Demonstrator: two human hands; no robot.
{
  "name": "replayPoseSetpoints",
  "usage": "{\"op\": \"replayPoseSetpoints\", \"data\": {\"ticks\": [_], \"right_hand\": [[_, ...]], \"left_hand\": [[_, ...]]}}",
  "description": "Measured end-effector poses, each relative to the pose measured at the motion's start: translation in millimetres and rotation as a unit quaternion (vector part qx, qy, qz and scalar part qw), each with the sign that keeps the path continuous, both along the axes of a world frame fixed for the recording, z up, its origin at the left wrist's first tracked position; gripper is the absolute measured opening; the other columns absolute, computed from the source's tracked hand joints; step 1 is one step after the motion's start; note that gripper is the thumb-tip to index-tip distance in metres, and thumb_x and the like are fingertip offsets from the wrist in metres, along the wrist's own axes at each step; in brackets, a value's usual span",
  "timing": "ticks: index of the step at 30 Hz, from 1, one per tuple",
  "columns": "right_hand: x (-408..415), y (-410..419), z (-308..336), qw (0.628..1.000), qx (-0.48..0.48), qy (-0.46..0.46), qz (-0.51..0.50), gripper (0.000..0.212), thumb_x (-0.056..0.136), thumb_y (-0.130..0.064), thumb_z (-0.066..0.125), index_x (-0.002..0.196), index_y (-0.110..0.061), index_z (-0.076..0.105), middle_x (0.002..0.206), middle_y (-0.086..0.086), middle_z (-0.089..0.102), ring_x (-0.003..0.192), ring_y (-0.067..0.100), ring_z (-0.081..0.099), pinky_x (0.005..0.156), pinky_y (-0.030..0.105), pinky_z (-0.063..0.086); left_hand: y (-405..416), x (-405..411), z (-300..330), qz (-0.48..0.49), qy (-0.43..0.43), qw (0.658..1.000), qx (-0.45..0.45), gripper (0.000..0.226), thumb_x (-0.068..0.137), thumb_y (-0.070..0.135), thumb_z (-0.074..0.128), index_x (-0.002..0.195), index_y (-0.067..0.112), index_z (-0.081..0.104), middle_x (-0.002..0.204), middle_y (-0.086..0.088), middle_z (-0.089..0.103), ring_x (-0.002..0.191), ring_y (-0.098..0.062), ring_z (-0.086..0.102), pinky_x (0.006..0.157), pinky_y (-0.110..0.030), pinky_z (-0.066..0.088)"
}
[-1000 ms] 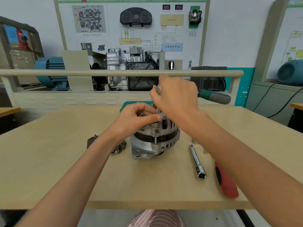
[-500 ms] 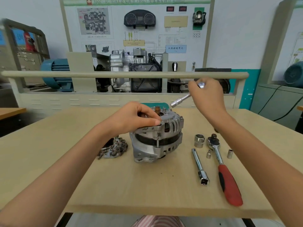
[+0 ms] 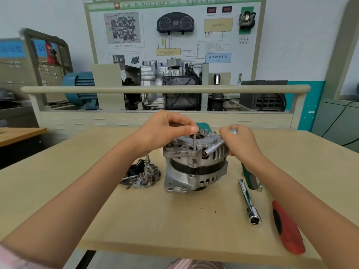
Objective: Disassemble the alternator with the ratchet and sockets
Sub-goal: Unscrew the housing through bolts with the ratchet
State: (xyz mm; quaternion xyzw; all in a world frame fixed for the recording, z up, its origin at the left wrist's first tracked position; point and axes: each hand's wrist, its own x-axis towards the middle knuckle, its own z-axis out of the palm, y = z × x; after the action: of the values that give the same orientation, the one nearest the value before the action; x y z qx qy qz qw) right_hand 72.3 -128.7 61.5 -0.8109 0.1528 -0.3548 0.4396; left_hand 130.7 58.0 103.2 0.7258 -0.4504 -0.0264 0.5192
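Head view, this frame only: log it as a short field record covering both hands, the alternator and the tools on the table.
left hand: pinches a long through-bolt standing up out of the alternator
right hand: holds a silver socket tool against the alternator's top
removed parts: left of the alternator
extension bar: lying to its right
red-handled ratchet: on the table, partly behind the right forearm

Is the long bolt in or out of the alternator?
Partly out: the left hand pinches the bolt, whose bare shank stands above the alternator flange.
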Motion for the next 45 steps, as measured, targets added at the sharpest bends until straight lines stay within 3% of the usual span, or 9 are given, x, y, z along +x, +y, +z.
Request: {"op": "replayPoseSetpoints", "data": {"ticks": [6, 12, 18, 25, 29, 35, 38, 42, 45], "right_hand": [[0, -1, 2, 1.0, -0.007, 0.009, -0.001, 0.025, 0.085, -0.017, 0.051, 0.076, -0.003, 0.07, 0.068, 0.011, 0.059, 0.055, 0.014, 0.043, 0.058, 0.031, 0.038], [2, -3, -2, 1.0, -0.005, 0.0, -0.002, 0.024, 0.086, -0.014, 0.049, 0.074, -0.004, 0.067, 0.059, -0.002, 0.053, 0.054, 0.01, 0.043, 0.05, 0.023, 0.036], [5, -6, -2, 1.0, -0.016, 0.008, -0.004, 0.022, 0.086, -0.015, 0.049, 0.074, -0.008, 0.066, 0.061, -0.007, 0.048, 0.058, 0.007, 0.043, 0.051, 0.023, 0.036], [3, -4, -4, 0.999, -0.044, 0.012, -0.019, 0.024, 0.086, -0.018, 0.049, 0.08, -0.004, 0.067, 0.064, 0.005, 0.057, 0.061, 0.018, 0.05, 0.063, 0.034, 0.046], [2, -4, -3, 0.998, -0.055, 0.013, -0.018, 0.025, 0.087, -0.018, 0.049, 0.083, -0.001, 0.066, 0.067, 0.009, 0.058, 0.063, 0.02, 0.051, 0.065, 0.038, 0.049], [1, -5, -6, 0.997, -0.076, 0.012, -0.013, 0.023, 0.088, -0.018, 0.047, 0.084, -0.003, 0.065, 0.07, 0.007, 0.062, 0.061, 0.018, 0.052, 0.061, 0.035, 0.046], [1, -6, -8, 0.997, -0.077, 0.009, -0.01, 0.022, 0.088, -0.018, 0.047, 0.084, -0.003, 0.062, 0.07, 0.007, 0.06, 0.062, 0.018, 0.051, 0.06, 0.032, 0.044], [1, -7, -10, 0.998, -0.065, 0.005, -0.008, 0.013, 0.09, -0.021, 0.048, 0.098, -0.015, 0.055, 0.084, -0.005, 0.057, 0.073, 0.013, 0.057, 0.061, 0.031, 0.047], [-1, -10, -7, 0.999, -0.023, 0.031, 0.01, 0.01, 0.09, -0.02, 0.048, 0.092, -0.016, 0.057, 0.081, -0.001, 0.055, 0.068, 0.012, 0.052, 0.056, 0.023, 0.042]], "left_hand": [[24, 21, 20, -0.01, 0.152, 0.974, -0.168, 0.018, 0.08, 0.018, 0.064, 0.095, 0.01, 0.069, 0.095, -0.007, 0.074, 0.095, -0.019, 0.07, 0.079, -0.022, 0.056], [58, 58, -15, 0.119, 0.219, 0.968, -0.027, 0.012, 0.093, 0.013, 0.054, 0.091, 0.006, 0.064, 0.081, -0.007, 0.073, 0.066, -0.01, 0.07, 0.061, -0.02, 0.058], [70, 82, -45, 0.152, 0.286, 0.943, -0.072, 0.015, 0.095, 0.01, 0.052, 0.09, 0.003, 0.064, 0.074, -0.009, 0.066, 0.064, -0.014, 0.067, 0.063, -0.022, 0.059], [72, 97, -62, 0.233, 0.074, 0.949, 0.197, 0.012, 0.095, 0.013, 0.055, 0.089, 0.008, 0.065, 0.073, -0.006, 0.064, 0.064, -0.013, 0.06, 0.054, -0.013, 0.052], [57, 99, -65, 0.217, -0.043, 0.906, 0.361, 0.016, 0.095, 0.017, 0.056, 0.097, 0.006, 0.067, 0.072, 0.0, 0.063, 0.058, -0.007, 0.056, 0.055, -0.013, 0.045], [41, 99, -72, 0.22, -0.178, 0.858, 0.429, 0.023, 0.094, 0.027, 0.057, 0.101, 0.009, 0.069, 0.098, -0.007, 0.068, 0.078, -0.015, 0.051, 0.071, -0.024, 0.04], [41, 94, -69, 0.232, -0.2, 0.874, 0.376, 0.027, 0.095, 0.029, 0.054, 0.105, 0.009, 0.069, 0.1, -0.005, 0.068, 0.08, -0.014, 0.052, 0.07, -0.022, 0.037], [35, 75, -49, 0.249, -0.19, 0.933, 0.174, 0.027, 0.098, 0.026, 0.049, 0.106, 0.01, 0.069, 0.099, -0.005, 0.07, 0.09, -0.019, 0.061, 0.074, -0.027, 0.046], [24, 43, -32, 0.246, -0.162, 0.956, 0.011, 0.027, 0.098, 0.029, 0.046, 0.115, 0.019, 0.064, 0.1, 0.012, 0.064, 0.092, -0.001, 0.057, 0.07, -0.008, 0.039]]}}
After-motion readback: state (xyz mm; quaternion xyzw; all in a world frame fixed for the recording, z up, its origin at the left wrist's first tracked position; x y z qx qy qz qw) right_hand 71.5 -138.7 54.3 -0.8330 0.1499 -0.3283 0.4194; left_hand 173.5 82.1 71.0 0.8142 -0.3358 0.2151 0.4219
